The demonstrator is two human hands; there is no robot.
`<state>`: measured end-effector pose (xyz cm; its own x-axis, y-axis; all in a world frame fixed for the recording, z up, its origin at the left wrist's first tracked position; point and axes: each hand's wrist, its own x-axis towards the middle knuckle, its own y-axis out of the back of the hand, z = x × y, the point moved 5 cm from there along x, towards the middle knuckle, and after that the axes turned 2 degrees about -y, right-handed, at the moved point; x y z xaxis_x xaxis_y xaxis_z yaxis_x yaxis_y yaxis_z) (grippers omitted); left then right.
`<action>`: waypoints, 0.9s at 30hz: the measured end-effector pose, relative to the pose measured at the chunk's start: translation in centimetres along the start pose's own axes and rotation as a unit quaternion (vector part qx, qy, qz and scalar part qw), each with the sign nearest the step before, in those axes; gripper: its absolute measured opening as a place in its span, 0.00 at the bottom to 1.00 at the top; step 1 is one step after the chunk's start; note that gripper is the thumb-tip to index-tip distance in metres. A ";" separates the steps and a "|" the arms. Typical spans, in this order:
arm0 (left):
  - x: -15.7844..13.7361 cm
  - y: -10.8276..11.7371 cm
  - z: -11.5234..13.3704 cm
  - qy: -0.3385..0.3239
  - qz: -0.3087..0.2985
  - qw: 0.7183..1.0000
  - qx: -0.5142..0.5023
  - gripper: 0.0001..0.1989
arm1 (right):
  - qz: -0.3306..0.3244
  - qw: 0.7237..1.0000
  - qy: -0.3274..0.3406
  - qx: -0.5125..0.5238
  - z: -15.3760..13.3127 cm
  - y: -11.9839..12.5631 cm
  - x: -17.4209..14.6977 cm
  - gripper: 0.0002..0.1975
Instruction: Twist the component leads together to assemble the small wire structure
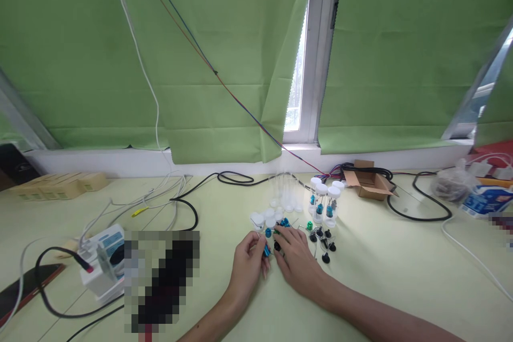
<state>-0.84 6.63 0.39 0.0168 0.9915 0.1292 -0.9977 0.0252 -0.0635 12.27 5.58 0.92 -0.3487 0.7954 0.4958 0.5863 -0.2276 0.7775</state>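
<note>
My left hand (pixel 249 261) is closed in a pinch around a small blue cylindrical part (pixel 267 250). Beside it, my right hand (pixel 295 256) reaches over a cluster of little parts, its fingers bent and apart. A small black part (pixel 277 246) shows between its thumb and forefinger; whether they touch it is hard to see. Another blue part (pixel 268 232) stands just beyond my hands, and more blue pieces (pixel 285 222) lie past my right fingers. To the right are a green part (pixel 309 225) and several black knob-like pieces (pixel 326 258) with thin metal pins.
White-capped clear tubes (pixel 319 206) holding blue parts stand behind the pieces. Open clear tubes (pixel 286 195) and white caps (pixel 269 218) are left of them. A cardboard box (pixel 371 184), black cable (pixel 425 218), and power strip (pixel 102 262) lie around the table.
</note>
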 end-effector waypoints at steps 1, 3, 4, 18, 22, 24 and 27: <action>0.0 0.0 0.0 0.000 -0.001 1.000 0.000 0.17 | 0.000 1.000 0.002 0.001 0.0 0.0 0.0 0.15; 0.0 0.0 0.0 0.001 0.000 1.000 0.001 0.17 | 0.001 1.000 0.004 0.003 0.0 -0.1 0.0 0.15; 0.0 0.0 0.0 0.003 0.000 1.000 0.001 0.17 | 0.001 1.000 0.005 0.004 0.0 -0.1 0.0 0.15; -0.1 -0.1 0.1 0.004 0.001 1.000 0.010 0.17 | 0.005 1.000 0.010 0.013 -0.1 0.2 0.1 0.13; -0.1 -0.2 0.3 0.003 0.003 1.000 0.011 0.17 | 0.007 1.000 0.011 0.025 -0.2 0.2 0.1 0.13; -0.1 -0.2 0.3 0.004 0.001 1.000 0.011 0.17 | 0.008 1.000 0.010 0.028 -0.2 0.2 0.0 0.12; -0.2 -0.2 0.2 0.005 -0.001 1.000 0.011 0.17 | 0.013 1.000 0.005 0.028 -0.2 0.3 -0.1 0.12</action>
<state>-0.67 6.44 0.57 0.0194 0.9927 0.1194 -0.9988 0.0245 -0.0415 12.30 5.34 1.16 -0.3397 0.7846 0.5187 0.6347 -0.2158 0.7420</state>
